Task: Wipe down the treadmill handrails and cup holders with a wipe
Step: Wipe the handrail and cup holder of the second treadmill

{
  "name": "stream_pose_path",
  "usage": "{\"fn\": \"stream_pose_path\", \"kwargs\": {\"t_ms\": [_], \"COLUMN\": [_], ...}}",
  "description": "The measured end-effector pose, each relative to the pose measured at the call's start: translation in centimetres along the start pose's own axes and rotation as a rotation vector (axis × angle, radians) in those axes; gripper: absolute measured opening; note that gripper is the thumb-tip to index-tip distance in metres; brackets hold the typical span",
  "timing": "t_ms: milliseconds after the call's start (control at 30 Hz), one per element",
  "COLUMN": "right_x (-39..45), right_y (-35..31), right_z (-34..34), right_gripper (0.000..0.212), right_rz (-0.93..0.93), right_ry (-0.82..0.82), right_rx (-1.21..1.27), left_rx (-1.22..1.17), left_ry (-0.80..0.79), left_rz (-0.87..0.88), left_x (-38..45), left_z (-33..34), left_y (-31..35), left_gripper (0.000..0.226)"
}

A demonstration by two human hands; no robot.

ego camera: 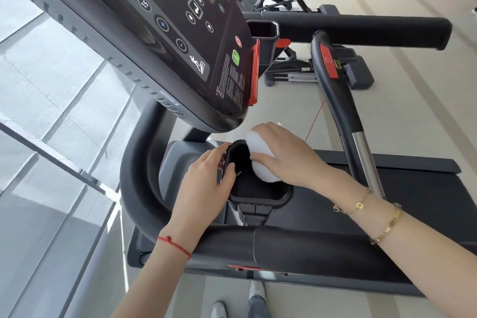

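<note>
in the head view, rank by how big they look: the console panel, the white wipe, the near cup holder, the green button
1. console panel, by far the largest
2. near cup holder, with the left hand on its rim
3. white wipe, partly hidden under the right hand, so its full extent is unsure
4. green button, the smallest

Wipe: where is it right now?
Head view, centre: the white wipe is under the right hand, pressed into the near cup holder whose rim the left hand holds.
</note>
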State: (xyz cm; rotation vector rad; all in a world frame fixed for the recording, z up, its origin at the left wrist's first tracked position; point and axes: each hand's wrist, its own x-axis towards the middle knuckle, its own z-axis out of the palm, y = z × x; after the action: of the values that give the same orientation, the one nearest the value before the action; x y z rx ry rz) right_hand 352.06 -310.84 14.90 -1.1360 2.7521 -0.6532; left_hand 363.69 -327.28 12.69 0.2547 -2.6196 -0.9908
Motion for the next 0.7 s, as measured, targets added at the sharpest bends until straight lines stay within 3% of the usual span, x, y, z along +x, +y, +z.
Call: {"fn": "stream_pose_path", "kwargs": {"t_ms": [100, 267, 400, 533, 700], "right_x": [-1.7, 0.1, -3.2, -5.9, -2.2], "right_y": [1.5, 0.1, -0.4, -2.2, -1.4], "right_z": [-0.5, -0.4, 0.8, 2.8, 0.5], "right_gripper": [0.048, 0.042, 0.054, 0.065, 0.058], "right_rz": [0.153, 0.129, 0.31, 0.439, 0.432], "right_ry": [0.006, -0.029, 0.132, 0.249, 0.119], "right_rx": [0.168, 0.056, 0.251, 0.285, 0.252], "left_rx": [0.007, -0.007, 0.013, 0.017, 0.024], "left_ry": [-0.003, -0.012, -0.012, -0.024, -0.022], "left_rz": [-0.005, -0.014, -0.018, -0.025, -0.008], "left_x": [0.0, 0.0, -0.1, 0.0, 0.0], "left_z": [0.0, -0.1, -0.1, 0.0, -0.1], "left_y": [0.0, 0.1, 0.1, -0.1, 0.0], "left_gripper": [0.043, 0.044, 0.044, 0.045, 0.046]}}
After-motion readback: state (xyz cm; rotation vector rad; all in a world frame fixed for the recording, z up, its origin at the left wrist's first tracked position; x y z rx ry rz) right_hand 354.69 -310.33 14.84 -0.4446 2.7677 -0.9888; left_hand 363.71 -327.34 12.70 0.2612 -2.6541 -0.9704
